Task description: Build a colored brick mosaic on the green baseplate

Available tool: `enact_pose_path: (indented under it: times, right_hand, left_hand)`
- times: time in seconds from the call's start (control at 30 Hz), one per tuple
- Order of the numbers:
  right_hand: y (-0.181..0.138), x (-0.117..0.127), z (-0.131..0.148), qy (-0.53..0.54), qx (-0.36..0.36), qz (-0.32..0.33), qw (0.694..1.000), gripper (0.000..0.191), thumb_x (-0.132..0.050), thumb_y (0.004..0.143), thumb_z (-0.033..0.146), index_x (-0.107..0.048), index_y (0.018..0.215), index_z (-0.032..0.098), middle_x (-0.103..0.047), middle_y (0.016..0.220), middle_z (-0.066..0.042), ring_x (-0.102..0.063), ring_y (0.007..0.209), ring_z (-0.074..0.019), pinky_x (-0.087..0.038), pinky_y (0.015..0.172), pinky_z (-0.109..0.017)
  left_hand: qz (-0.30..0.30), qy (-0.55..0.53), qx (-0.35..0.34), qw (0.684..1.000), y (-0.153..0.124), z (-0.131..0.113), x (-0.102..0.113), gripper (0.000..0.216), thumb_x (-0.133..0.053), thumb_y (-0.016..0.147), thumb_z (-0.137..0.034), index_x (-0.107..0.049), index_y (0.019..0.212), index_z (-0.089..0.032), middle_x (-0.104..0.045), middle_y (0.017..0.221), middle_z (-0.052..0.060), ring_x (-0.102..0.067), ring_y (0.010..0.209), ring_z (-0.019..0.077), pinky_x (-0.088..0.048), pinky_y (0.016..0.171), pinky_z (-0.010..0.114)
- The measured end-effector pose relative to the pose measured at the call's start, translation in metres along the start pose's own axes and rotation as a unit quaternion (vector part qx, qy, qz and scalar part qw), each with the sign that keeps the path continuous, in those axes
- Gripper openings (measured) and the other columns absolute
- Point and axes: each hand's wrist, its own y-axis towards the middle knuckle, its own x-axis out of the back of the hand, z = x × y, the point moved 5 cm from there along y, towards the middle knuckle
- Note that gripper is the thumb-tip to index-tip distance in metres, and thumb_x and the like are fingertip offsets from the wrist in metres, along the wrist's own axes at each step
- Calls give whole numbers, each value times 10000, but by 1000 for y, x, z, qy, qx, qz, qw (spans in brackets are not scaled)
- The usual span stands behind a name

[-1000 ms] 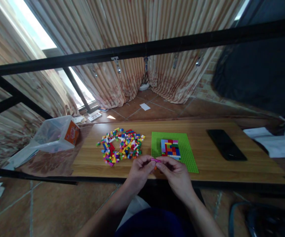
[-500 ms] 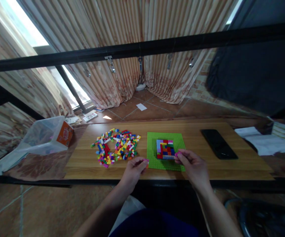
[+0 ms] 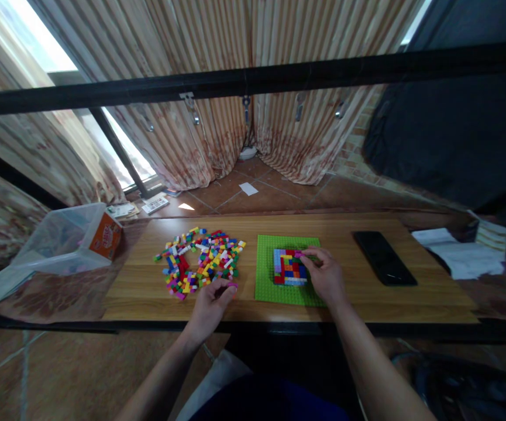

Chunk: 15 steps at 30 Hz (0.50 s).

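Observation:
A green baseplate [image 3: 265,280] lies on the wooden table, bearing a square, multicoloured build of toy bricks [image 3: 288,273]. My right hand [image 3: 326,273] reaches over the plate's right side, its fingertips pinching a magenta brick [image 3: 299,254] at the build's far right corner. Whether that brick is pressed down I cannot tell. Left of the plate, my left hand [image 3: 213,301] is closed in a pinch on another magenta brick [image 3: 232,285], low over the table near the loose pile. An orange bit shows under its fingertips.
Loose bricks [image 3: 213,257] are spread over the table's left half. A clear plastic bin [image 3: 66,240] with an orange label stands beyond the left end. A black phone [image 3: 384,257] lies on the right, with papers [image 3: 458,251] past it. A dark bar [image 3: 217,82] crosses beyond the table.
My right hand has moved from the build's near right corner to its far right corner with the magenta brick. My left hand has shifted left, away from the plate. The view has moved slightly.

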Motion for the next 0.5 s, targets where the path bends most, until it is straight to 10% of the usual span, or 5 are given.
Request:
enact_pose_path:
  times: [0.5]
  right_hand:
    - [8,-3,-15,13,-44,0,999,288,-675,708,469,-740,815,210,-680,1027,-92,-611,971,-237,-474,831,-403]
  left_hand:
    - [13,33,-16,999,0,0,-5,261,-599,804,-410,-615,687,-177,-521,608,-25,-423,569,110,-329,533,217]
